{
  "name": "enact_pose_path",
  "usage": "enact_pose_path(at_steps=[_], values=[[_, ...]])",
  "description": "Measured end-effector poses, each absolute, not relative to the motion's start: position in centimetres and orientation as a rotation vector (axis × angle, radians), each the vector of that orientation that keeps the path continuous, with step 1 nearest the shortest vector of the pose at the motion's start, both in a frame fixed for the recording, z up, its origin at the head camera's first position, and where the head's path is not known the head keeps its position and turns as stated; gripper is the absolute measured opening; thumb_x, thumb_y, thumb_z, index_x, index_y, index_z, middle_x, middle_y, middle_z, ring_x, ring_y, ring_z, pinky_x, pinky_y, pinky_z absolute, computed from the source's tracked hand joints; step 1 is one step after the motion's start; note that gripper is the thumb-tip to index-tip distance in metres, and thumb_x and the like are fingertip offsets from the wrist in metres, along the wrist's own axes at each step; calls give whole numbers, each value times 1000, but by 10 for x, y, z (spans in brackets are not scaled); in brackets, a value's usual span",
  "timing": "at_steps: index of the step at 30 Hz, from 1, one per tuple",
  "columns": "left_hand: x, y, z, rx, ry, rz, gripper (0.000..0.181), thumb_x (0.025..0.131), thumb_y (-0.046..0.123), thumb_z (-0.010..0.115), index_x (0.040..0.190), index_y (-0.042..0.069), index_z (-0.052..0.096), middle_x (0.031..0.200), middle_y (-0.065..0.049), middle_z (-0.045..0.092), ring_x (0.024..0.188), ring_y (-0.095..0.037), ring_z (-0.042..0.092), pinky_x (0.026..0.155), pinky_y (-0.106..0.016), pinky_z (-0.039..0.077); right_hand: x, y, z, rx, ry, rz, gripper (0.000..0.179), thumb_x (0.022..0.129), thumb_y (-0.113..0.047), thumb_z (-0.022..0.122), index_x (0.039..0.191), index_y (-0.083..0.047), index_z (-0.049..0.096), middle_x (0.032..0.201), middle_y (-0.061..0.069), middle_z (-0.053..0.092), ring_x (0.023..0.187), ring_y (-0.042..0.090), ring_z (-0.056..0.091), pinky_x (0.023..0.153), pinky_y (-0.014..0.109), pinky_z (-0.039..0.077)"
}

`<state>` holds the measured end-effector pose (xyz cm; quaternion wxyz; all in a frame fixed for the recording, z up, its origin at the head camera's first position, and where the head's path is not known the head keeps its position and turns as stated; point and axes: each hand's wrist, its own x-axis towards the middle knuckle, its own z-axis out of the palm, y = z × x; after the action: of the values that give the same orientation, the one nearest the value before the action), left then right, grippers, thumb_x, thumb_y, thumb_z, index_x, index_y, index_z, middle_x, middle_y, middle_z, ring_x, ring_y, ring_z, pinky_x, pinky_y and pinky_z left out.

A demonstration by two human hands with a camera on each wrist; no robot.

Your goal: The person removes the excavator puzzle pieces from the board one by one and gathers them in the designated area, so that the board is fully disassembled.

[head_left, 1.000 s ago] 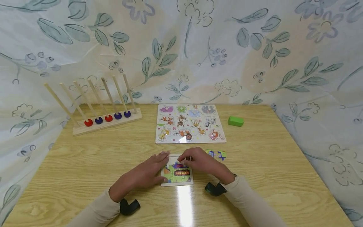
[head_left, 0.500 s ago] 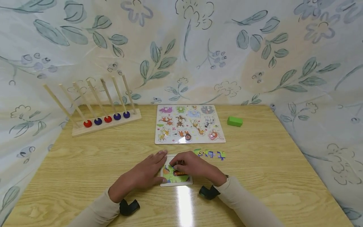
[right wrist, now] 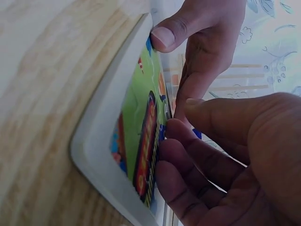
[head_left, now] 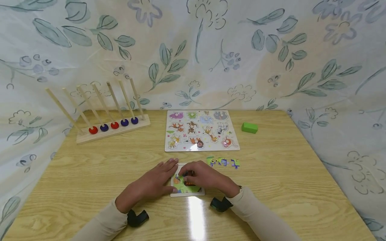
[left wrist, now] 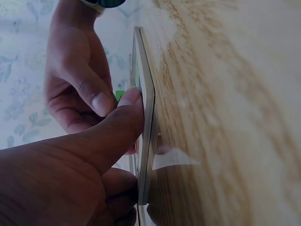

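A small jigsaw puzzle (head_left: 190, 189) with a tracked vehicle on green lies in a pale tray (head_left: 187, 195) at the table's front middle. My left hand (head_left: 154, 182) rests along the tray's left side, fingers extended, the thumb (left wrist: 129, 101) over its edge in the left wrist view. Over the puzzle's upper part is my right hand (head_left: 205, 174), its thumb and index finger curled together at a small bluish puzzle piece (head_left: 185, 174), mostly covered by the fingers. In the right wrist view, the other fingertips (right wrist: 169, 176) of this hand lie against the vehicle picture (right wrist: 146, 141).
Several loose puzzle pieces (head_left: 223, 162) lie right behind the right hand. Farther back are an animal peg board (head_left: 202, 147) and a green block (head_left: 249, 128). A wooden peg rack (head_left: 132, 126) with red and blue beads stands at the back left.
The right hand has moved slightly left and toward me over the puzzle, uncovering another loose piece at right. The left hand has stayed at the tray's left edge.
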<state>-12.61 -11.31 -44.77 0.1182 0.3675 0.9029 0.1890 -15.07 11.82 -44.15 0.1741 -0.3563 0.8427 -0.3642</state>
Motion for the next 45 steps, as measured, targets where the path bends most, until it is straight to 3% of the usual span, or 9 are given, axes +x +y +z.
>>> enact_pose_path(at_steps=[8, 16, 24, 30, 45], values=[[-128, -112, -446, 1065, 2643, 552, 80, 92, 39, 66, 150, -5, 30, 159, -14, 19, 146, -31, 13, 115, -51, 16, -150, 120, -440, -1021, 2414, -1097, 17, 93, -2, 63, 106, -10, 71, 104, -1, 68, 78, 6, 57, 68, 24, 49], [-130, -112, -445, 1058, 2634, 564, 80, 93, 38, 65, 150, -5, 30, 159, -15, 19, 146, -32, 13, 115, -52, 15, -151, 118, -441, -1004, 2388, -1151, 17, 93, -1, 64, 105, -10, 71, 105, -2, 66, 87, 7, 59, 74, 25, 51], [-130, -111, -445, 1048, 2651, 539, 82, 92, 40, 66, 150, -4, 29, 160, -13, 19, 146, -30, 13, 115, -50, 14, -151, 118, -442, -946, 2337, -1191, 17, 94, -3, 63, 108, -10, 70, 94, -3, 64, 75, 7, 59, 65, 25, 51], [-131, -111, -445, 1050, 2648, 525, 82, 92, 40, 66, 150, -3, 30, 159, -13, 19, 146, -30, 13, 115, -50, 14, -152, 118, -443, -968, 2362, -1155, 20, 94, -2, 63, 112, -9, 69, 92, -7, 63, 78, 5, 56, 69, 25, 49], [-127, -109, -444, 990, 2636, 513, 81, 92, 38, 67, 150, -4, 29, 160, -14, 18, 147, -29, 11, 116, -48, 13, -158, 148, -438, -929, 2447, -1267, 20, 93, -1, 62, 110, -9, 71, 97, -2, 67, 84, 11, 61, 74, 28, 53]])
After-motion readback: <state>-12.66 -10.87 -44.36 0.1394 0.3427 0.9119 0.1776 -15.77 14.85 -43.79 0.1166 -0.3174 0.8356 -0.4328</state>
